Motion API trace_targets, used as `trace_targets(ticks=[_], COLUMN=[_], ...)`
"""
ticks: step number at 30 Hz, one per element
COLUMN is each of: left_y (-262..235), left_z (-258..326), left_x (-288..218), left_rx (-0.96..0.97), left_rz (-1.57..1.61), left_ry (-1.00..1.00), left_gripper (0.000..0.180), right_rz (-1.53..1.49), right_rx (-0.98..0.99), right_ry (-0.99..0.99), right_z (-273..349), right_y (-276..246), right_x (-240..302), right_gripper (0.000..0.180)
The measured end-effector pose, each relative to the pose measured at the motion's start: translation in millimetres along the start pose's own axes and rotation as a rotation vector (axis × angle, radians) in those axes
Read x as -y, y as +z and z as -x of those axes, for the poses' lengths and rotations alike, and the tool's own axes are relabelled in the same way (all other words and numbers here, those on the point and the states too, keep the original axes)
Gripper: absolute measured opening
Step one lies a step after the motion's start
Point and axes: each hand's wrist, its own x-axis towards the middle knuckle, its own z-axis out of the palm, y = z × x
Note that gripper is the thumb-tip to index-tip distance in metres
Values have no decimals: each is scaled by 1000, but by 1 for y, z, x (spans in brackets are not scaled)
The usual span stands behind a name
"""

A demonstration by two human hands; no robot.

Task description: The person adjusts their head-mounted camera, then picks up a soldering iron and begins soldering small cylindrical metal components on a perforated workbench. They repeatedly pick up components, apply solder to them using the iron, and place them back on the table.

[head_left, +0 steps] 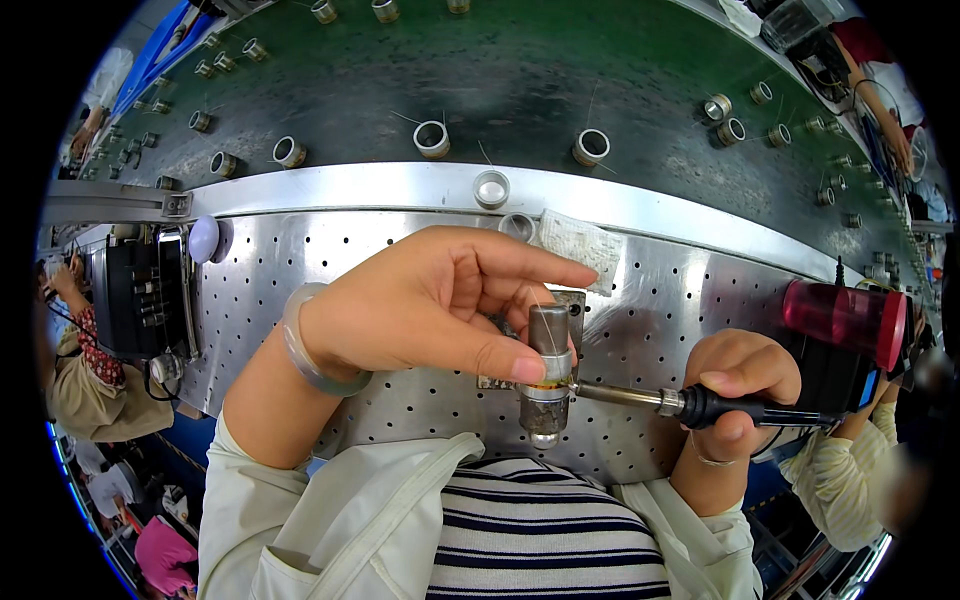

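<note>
In front of my chest, a dark metal post (547, 328) holds a silver metal ring (556, 366) around its middle. My left hand (420, 305) grips this ring, thumb pressed on its near left side. The index finger reaches out past the post, and the other fingers curl behind it, partly hidden. A thin wire sticks up near the post's top. My right hand (745, 375) is closed around the black handle of a soldering iron (690, 405). The iron's metal tip points left and meets the ring's lower edge, close to my left thumb.
The perforated metal worktop (270, 290) borders a green conveyor belt (500, 80) carrying several metal rings with wires. A ring (491, 189) sits on the belt's silver rail, near a white cloth (575, 243). A pink container (840, 320) stands right. Other people sit at both sides.
</note>
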Motion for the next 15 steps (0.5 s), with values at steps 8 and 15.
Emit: trace_targets(ticks=[8, 15], left_y=[2, 3], left_z=[0, 3], left_x=[0, 0], left_rx=[17, 21], left_rz=[64, 78], left_ry=[24, 34], left_gripper=[64, 64], right_rz=[-14, -8], right_rx=[-61, 41], right_ry=[-7, -59], right_z=[0, -3], right_y=[1, -3], right_x=[1, -2], right_gripper=[25, 27])
